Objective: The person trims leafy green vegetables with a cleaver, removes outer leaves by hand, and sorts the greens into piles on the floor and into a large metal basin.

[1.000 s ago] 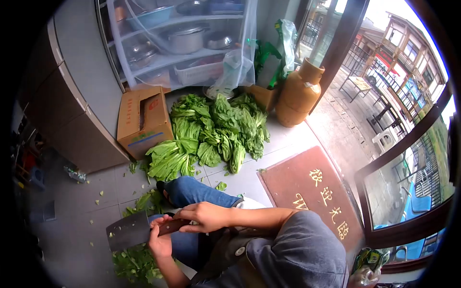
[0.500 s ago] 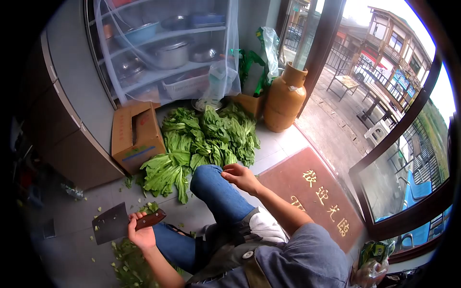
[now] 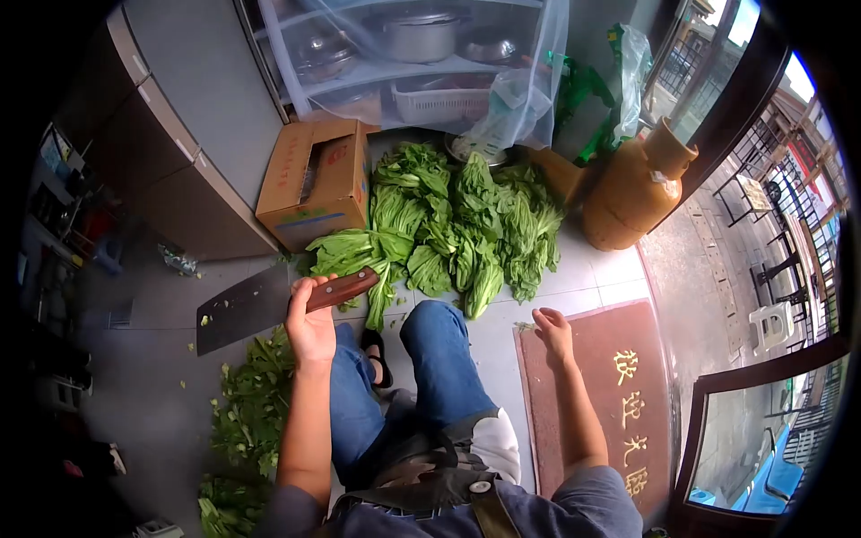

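Note:
My left hand [image 3: 310, 325] grips a cleaver [image 3: 240, 309] by its brown wooden handle. The broad dark blade points left, with small green scraps stuck to it. Off to the right, my right hand [image 3: 554, 330] hangs in front of the doormat with its fingers drawn together. A tiny greenish bit shows by its fingertips; whether it is held is unclear. Heads of leafy greens [image 3: 480, 224] lie in a pile on the tiles beyond my knees. More leaves, looking cut, form a heap of greens [image 3: 247, 403] below the cleaver, beside my left leg.
A cardboard box [image 3: 314, 184] stands left of the pile, before a covered shelf [image 3: 430, 76] of pots. An orange gas cylinder [image 3: 628, 193] stands near the open doorway. The red doormat [image 3: 587, 394] lies to my right, and a glass door [image 3: 753, 430] beyond it.
My right hand has left my knee and moved right over the doormat side. The cleaver in my left hand is raised further forward. My view has shifted left and downward.

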Demonstrator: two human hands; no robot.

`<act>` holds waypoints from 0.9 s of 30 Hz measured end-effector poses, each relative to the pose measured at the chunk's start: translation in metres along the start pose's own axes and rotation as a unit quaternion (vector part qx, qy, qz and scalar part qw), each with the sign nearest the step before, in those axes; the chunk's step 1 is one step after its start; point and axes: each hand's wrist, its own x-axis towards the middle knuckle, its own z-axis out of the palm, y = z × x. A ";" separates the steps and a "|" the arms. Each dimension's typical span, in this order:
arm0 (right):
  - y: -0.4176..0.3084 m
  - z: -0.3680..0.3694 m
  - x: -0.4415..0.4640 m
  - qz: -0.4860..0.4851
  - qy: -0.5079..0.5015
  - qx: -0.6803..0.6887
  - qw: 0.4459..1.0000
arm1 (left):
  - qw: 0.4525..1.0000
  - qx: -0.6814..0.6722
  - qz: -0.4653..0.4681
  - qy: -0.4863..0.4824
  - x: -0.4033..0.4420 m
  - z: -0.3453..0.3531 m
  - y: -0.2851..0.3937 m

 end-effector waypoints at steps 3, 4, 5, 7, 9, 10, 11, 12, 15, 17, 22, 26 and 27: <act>0.016 0.024 0.073 0.025 -0.024 0.009 0.999 | 0.991 0.126 0.035 0.018 0.050 -0.004 -0.042; 0.029 0.032 0.106 0.036 -0.026 -0.031 0.999 | 0.994 0.100 0.014 0.034 0.065 -0.002 -0.057; 0.043 0.039 0.140 0.053 -0.019 -0.050 0.997 | 0.993 0.103 0.006 0.051 0.079 -0.004 -0.071; 0.051 0.063 0.196 0.110 -0.007 -0.057 0.992 | 0.989 0.116 -0.019 0.093 0.111 -0.018 -0.099; 0.064 0.085 0.263 0.098 0.005 -0.094 0.991 | 0.980 0.152 -0.037 0.121 0.141 -0.043 -0.129; 0.074 0.097 0.301 0.077 0.012 -0.099 0.992 | 0.975 0.183 -0.043 0.119 0.154 -0.062 -0.144; 0.065 0.112 0.326 0.034 0.044 -0.172 0.984 | 0.969 0.213 -0.048 0.117 0.166 -0.080 -0.160; 0.051 0.131 0.346 -0.009 0.073 -0.243 0.967 | 0.972 0.190 -0.058 0.128 0.174 -0.095 -0.175; 0.046 0.185 0.425 -0.035 0.117 -0.252 0.960 | 0.972 0.125 -0.086 0.177 0.186 -0.112 -0.213; 0.049 0.221 0.467 -0.021 0.131 -0.277 0.952 | 0.964 0.123 -0.100 0.215 0.186 -0.083 -0.219; 0.059 0.291 0.529 -0.006 0.161 -0.411 0.897 | 0.949 0.151 -0.241 0.137 0.192 -0.080 -0.215; 0.086 0.305 0.549 0.048 0.189 -0.389 0.901 | 0.924 0.204 -0.272 0.171 0.194 -0.098 -0.215; 0.095 0.298 0.555 0.031 0.199 -0.376 0.904 | 0.920 0.211 -0.287 0.166 0.194 -0.101 -0.213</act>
